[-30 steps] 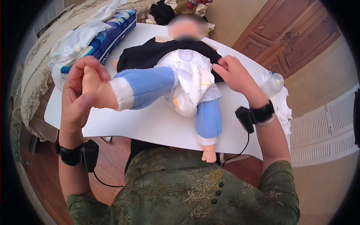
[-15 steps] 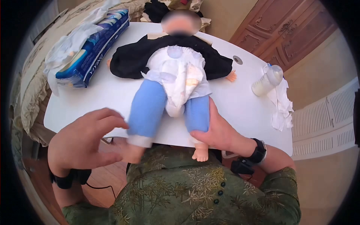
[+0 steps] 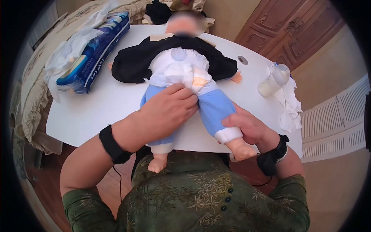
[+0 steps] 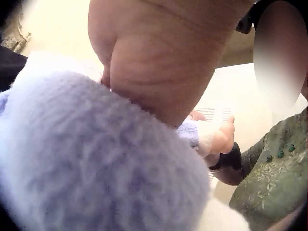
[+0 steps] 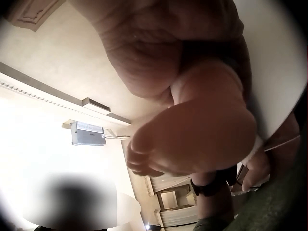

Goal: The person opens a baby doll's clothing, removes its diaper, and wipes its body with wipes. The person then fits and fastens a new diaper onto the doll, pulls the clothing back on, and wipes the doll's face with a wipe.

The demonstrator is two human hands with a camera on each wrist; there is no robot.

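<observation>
A doll in a black top [image 3: 133, 62] lies on its back, with a white diaper [image 3: 176, 69] at its hips and blue trousers [image 3: 214, 110] on both legs. My left hand [image 3: 168, 112] lies between its thighs, fingers curled at the diaper's lower edge by the trouser top; its fingertips are partly hidden. My right hand [image 3: 247, 125] grips the doll's lower leg near the white cuff [image 3: 228, 134], holding it out to the right. In the right wrist view the doll's foot [image 5: 197, 137] fills the middle, below my palm. Blue fleece [image 4: 96, 154] fills much of the left wrist view.
The white table [image 3: 92, 120] bears a blue diaper pack [image 3: 92, 58] with white sheets on it at the left. A milk bottle [image 3: 273, 80] and white tissues [image 3: 288, 108] are at the right edge. Dark clothing [image 3: 158, 13] lies beyond the doll's head.
My left hand let go of the doll's foot, which came down, then moved up between the thighs. My right hand went down to the other leg and has shifted it to the right.
</observation>
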